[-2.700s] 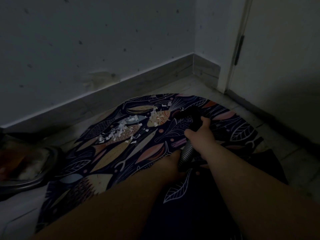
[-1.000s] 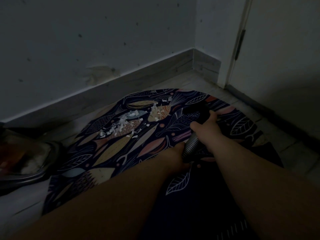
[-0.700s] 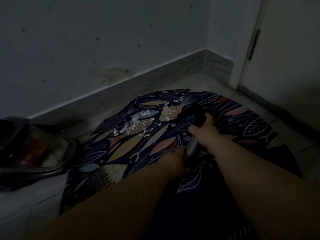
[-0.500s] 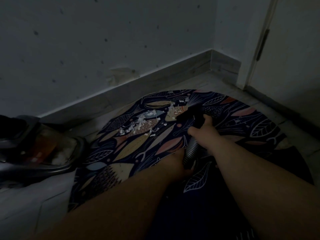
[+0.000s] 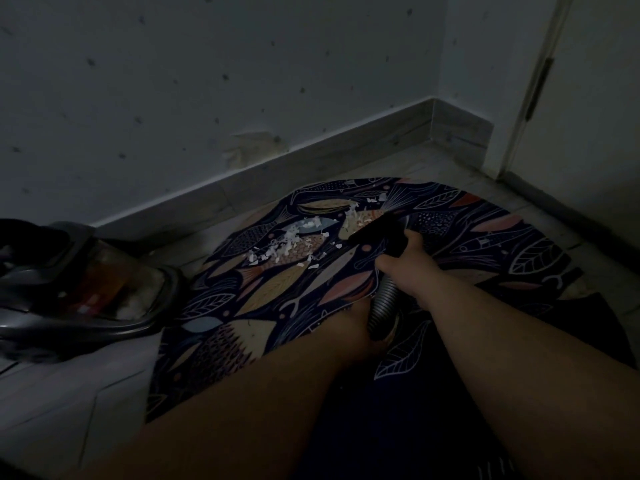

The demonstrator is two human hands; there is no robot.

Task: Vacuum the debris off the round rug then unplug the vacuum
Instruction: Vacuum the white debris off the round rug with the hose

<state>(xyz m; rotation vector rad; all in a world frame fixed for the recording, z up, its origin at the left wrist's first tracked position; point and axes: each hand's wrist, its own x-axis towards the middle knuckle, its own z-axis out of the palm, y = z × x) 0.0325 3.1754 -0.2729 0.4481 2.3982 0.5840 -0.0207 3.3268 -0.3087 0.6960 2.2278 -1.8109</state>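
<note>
Fluff, pale and lumpy, sits in the clear bin [image 5: 114,289] of the vacuum [image 5: 52,327], which is on the floor [image 5: 69,403] just left of the round rug [image 5: 242,306]. Closest, the left hand [image 5: 348,329] touches the ribbed gray hose [image 5: 382,304]; it is too dark to tell if its fingers wrap it. Past it, the right hand [image 5: 407,268] is curled tight round the black nozzle [image 5: 375,230]. The nozzle tip is just beside the white debris [image 5: 287,247], scattered on the rug's far half. Fish and leaves cover the rug. Bare floor runs round its far edge, up to the baseboard [image 5: 311,161], the spotty wall [image 5: 207,81] and a door [image 5: 595,98] at the right.
</note>
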